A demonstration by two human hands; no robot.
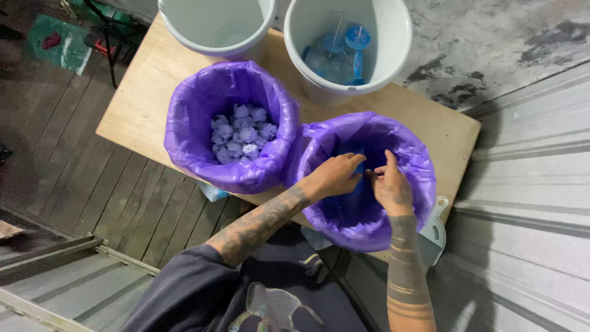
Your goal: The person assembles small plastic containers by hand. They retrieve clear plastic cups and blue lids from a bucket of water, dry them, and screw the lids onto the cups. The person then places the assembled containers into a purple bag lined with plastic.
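Observation:
Both my hands reach into a bucket lined with a purple plastic bag [413, 154] at the right of a wooden board. My left hand [335, 175] and my right hand [390, 184] meet over a blue thing [358, 167] inside the bag, fingers pinched on it; most of it is hidden. A second purple-lined bucket [190, 132] to the left holds several small pale wrapped lumps [241, 134].
Two white buckets stand at the board's far edge: the left one [215, 24] looks bare inside, the right one [384, 55] holds clear and blue plastic items [339, 54]. The wooden board [138, 104] lies over dark floor planks. Corrugated metal [528, 184] lies to the right.

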